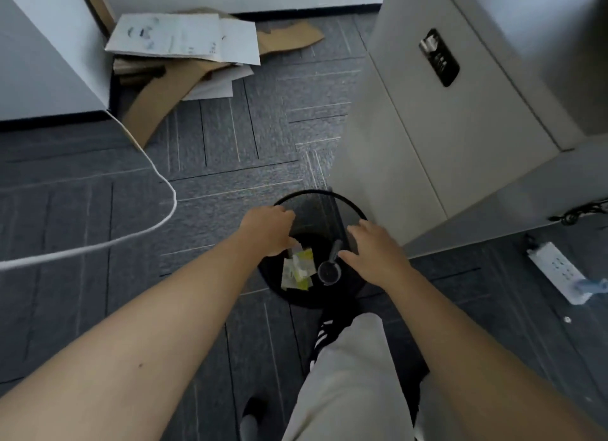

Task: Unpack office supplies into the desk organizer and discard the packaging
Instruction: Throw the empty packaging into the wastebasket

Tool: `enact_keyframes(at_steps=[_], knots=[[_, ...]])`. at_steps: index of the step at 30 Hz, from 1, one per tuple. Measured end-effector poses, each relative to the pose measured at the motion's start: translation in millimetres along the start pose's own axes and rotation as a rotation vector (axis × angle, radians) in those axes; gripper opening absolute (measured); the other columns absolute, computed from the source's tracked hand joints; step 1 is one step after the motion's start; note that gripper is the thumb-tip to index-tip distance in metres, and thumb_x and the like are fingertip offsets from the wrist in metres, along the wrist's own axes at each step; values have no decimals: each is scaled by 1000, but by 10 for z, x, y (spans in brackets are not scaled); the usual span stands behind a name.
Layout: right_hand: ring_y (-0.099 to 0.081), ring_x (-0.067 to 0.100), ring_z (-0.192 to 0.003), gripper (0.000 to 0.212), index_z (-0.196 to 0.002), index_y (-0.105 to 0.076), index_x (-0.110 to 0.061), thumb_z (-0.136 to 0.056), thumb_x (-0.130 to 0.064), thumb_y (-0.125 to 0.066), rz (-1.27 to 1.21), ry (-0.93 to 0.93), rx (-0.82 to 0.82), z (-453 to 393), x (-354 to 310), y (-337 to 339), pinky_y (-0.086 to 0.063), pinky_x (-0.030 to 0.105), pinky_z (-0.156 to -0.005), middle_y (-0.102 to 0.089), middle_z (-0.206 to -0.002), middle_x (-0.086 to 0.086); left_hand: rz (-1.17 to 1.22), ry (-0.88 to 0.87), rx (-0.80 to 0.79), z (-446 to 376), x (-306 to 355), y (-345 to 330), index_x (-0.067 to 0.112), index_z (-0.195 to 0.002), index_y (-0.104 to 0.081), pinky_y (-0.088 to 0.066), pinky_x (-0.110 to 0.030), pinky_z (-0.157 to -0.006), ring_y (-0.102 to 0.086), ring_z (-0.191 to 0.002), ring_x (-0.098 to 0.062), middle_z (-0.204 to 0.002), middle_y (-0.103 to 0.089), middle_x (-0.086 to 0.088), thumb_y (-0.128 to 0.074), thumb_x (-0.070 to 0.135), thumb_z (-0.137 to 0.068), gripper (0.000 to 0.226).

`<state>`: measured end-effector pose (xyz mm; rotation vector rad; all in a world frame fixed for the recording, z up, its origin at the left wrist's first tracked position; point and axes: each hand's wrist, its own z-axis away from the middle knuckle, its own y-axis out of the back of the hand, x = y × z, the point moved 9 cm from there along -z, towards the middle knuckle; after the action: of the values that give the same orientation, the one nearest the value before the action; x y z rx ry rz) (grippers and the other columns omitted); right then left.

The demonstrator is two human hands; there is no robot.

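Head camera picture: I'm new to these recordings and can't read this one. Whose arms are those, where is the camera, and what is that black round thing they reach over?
There is no machine here. A person wears a wide-angle camera on the head, so you look down along their own two bare arms to the floor.

The black round thing is a mesh wastebasket standing on grey carpet tiles. Both hands hover over its opening. The left hand has its fingers bent downward and the right hand is spread flat; neither seems to hold anything, though motion blur makes that uncertain.

Inside the basket lie yellow-and-white packaging scraps and a clear plastic piece with a round end.

Around it: flattened cardboard piled by the wall, a white cable across the floor, a grey cabinet, and a white power strip. The person's leg and shoe show below.
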<state>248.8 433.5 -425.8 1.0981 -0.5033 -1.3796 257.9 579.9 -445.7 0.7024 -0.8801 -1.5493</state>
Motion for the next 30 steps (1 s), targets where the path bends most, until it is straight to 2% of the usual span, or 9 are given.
enact_keyframes(at_steps=[6,10,13,16,23,30], knots=[[-40,30,-117,41,-121,-44,-7,-88,-32,-48,52,41,156,519,-351,844,-37,37,-93,-45,-126,16,-4,-11,164,569,51,948,14,-135,-34,-39,-39,-99,-41,-124,-29,-140,-40,-11,-43,41,-90,53],[-36,32,-123,42,-126,-41,-5,-89,-24,-43,79,35,297,1090,-545,1505,-33,38,-100,-41,-135,14,-3,-55,383,1169,254,1774,13,-130,-39,-40,-40,-98,-42,-123,-28,-136,-44,-10,-46,37,-88,49],[-36,30,-124,43,-128,-41,-9,-88,-26,-45,91,46,452,1628,-598,1949,-34,40,-98,-40,-137,11,21,-148,534,1643,521,2270,13,-131,-38,-37,-41,-101,-41,-125,-26,-138,-43,-8,-48,37,-88,51],[-32,26,-129,47,-131,-38,-13,-88,-27,-47,119,53,581,2172,-552,2318,-30,38,-103,-38,-140,9,33,-226,643,2040,859,2633,13,-133,-36,-35,-39,-104,-39,-127,-26,-141,-42,-8,-49,37,-87,53],[-36,28,-127,46,-129,-42,-11,-88,-29,-51,153,-115,786,3271,150,2898,-34,39,-103,-43,-137,10,36,-417,770,2489,1986,3099,14,-133,-37,-33,-38,-104,-40,-127,-27,-140,-42,-8,-51,33,-87,51],[-38,27,-127,47,-129,-43,-11,-87,-29,-52,79,-363,818,3871,1366,2943,-34,37,-103,-41,-139,10,-16,-590,757,2280,3212,3170,16,-131,-40,-37,-39,-99,-44,-123,-27,-138,-45,-7,-52,36,-86,51]])
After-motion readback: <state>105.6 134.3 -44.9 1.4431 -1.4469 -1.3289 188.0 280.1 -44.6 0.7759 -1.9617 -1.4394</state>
